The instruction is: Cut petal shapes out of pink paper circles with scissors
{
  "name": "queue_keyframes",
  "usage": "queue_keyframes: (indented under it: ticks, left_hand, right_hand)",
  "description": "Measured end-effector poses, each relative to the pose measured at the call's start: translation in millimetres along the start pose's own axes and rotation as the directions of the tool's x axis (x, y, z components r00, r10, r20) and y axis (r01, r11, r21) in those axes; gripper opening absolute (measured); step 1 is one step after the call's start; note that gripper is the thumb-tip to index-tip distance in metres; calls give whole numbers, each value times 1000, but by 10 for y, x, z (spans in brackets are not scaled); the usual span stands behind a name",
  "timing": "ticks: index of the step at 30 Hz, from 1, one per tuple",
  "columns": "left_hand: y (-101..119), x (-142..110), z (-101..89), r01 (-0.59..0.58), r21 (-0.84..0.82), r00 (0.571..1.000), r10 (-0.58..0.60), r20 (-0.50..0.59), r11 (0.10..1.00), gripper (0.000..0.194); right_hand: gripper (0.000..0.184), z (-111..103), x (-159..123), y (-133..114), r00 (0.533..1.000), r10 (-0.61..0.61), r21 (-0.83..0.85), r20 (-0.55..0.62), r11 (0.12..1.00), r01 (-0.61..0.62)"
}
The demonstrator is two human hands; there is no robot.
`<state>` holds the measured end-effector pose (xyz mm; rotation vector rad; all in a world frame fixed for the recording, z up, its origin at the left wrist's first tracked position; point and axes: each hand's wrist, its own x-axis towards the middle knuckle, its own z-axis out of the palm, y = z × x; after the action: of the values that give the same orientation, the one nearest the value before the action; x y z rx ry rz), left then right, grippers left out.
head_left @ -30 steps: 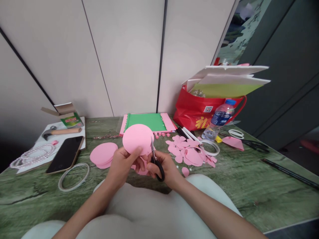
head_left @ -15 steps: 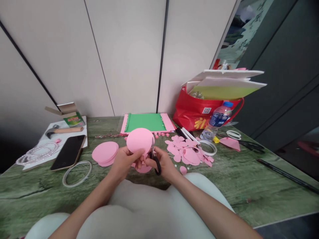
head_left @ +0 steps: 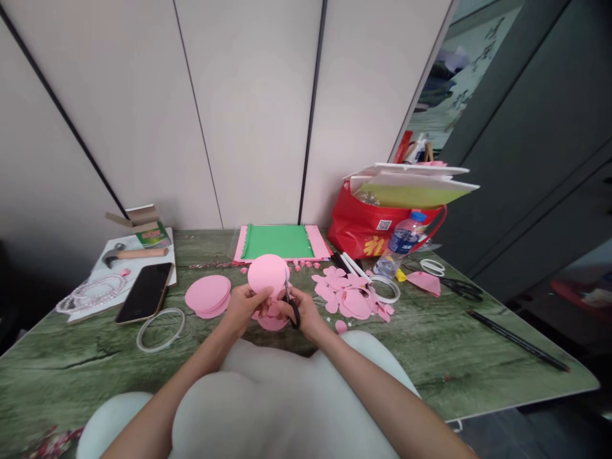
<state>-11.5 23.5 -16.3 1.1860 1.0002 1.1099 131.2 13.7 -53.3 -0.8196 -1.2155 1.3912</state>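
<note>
1. Left grip point(head_left: 241, 310) pinches round pink paper disc point(head_left: 266, 273), above it, by lower edge
2. Right grip point(head_left: 306, 312) holds black-handled metal scissors point(head_left: 289, 300)
3. Disc: probably light, bendable, easily creased; hold near rim

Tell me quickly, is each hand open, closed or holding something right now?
Left hand: closed, holding a pink paper circle.
Right hand: closed, holding black-handled scissors.

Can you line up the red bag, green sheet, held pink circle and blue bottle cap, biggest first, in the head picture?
1. Red bag
2. Green sheet
3. Held pink circle
4. Blue bottle cap
</note>
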Motion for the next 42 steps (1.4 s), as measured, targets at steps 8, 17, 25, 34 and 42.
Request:
queue_keyframes:
  ticks: [8,17,25,34,42]
  left_hand:
    - [55,0,27,13,-16,999,-13,31,1000,28]
    - [472,97,38,96,-65,984,-84,160,993,36]
    - [655,117,42,-14,-149,1000,16,12,989,26]
    - [515,158,-35,20,-111,999,-24,-43,994,23]
    - [245,236,-115,137,-88,983,-147,-114,987,27]
  right_hand:
    - [27,42,18,-5,1000,-1,20,-23,1000,1]
    - [34,146,98,-312,998,11,9,-60,1000,-11]
    - [37,216,246,-665,999,44,-38,26,998,-43]
    - [40,136,348,-446,992,108,-45,60,993,-106]
    - [37,134,313,-181,980,160,21,116,986,-164]
